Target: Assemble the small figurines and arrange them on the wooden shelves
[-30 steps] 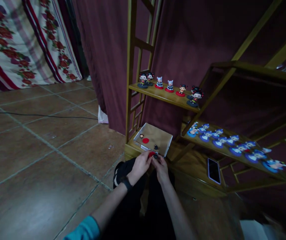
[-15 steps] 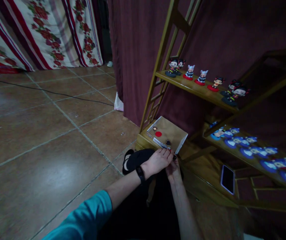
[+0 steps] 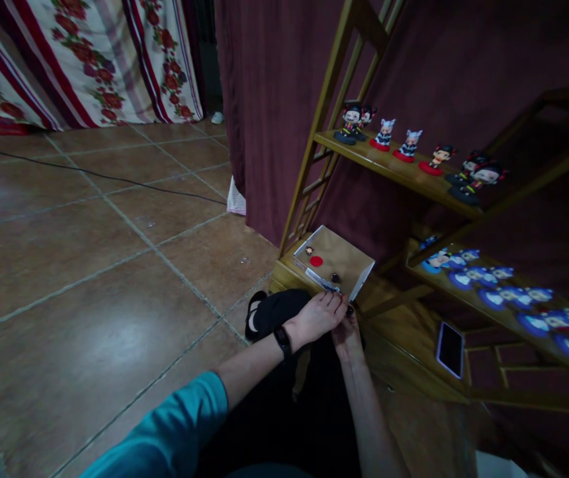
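Observation:
Close together at the near edge of a shallow cardboard box (image 3: 346,255), my left hand (image 3: 318,317) and my right hand (image 3: 348,337) have their fingers closed and meeting. A small dark figurine part (image 3: 350,310) shows at the right fingertips. What the left fingers pinch is mostly hidden behind them. Inside the box lie a red round base (image 3: 316,261), a tiny figurine piece (image 3: 309,250) and a black figurine piece (image 3: 334,278).
A wooden shelf unit (image 3: 398,174) stands right, with several figurines (image 3: 410,145) on its upper board and several blue-based figurines (image 3: 493,279) lower down. A phone (image 3: 450,350) lies on the bottom board. A black cable (image 3: 115,179) crosses the tiled floor.
The view has shifted slightly. My hands stay together by the box edge, with only slight finger movement, and the pieces in the box lie as before.

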A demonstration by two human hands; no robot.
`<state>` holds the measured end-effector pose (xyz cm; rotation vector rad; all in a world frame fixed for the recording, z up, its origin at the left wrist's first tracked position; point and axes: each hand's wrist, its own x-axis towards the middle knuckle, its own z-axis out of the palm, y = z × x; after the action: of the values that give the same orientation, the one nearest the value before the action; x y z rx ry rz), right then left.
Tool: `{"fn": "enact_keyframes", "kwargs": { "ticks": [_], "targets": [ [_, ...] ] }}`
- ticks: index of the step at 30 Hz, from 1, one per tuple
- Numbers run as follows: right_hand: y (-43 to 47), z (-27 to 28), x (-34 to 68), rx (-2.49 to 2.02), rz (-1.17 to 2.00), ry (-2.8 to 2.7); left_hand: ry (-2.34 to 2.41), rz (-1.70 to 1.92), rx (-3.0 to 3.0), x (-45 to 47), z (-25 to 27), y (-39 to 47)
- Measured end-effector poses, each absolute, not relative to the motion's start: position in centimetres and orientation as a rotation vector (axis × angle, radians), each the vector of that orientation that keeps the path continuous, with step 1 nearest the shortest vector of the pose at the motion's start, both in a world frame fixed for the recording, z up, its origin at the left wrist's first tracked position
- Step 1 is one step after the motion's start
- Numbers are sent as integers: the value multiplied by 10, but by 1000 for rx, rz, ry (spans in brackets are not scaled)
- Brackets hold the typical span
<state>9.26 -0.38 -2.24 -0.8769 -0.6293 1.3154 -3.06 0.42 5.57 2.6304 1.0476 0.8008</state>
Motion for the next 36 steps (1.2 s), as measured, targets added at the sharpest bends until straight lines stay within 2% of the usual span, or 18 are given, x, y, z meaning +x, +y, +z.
{"fn": "enact_keyframes", "kwargs": {
  "ticks": [7,16,24,36],
  "targets": [
    [-4,-22,87,-1046,1221,-676,1092,1051,1845,-33,29,21],
    [13,-18,85,-1206,1152,-652,868,924,1111,-26,11,52],
    [23,-8,98,-1209,1047,-799,726,801,932,-32,11,58],
    [25,0,92,-1103,1132,-770,604,761,756,-40,21,56]
  ]
}}
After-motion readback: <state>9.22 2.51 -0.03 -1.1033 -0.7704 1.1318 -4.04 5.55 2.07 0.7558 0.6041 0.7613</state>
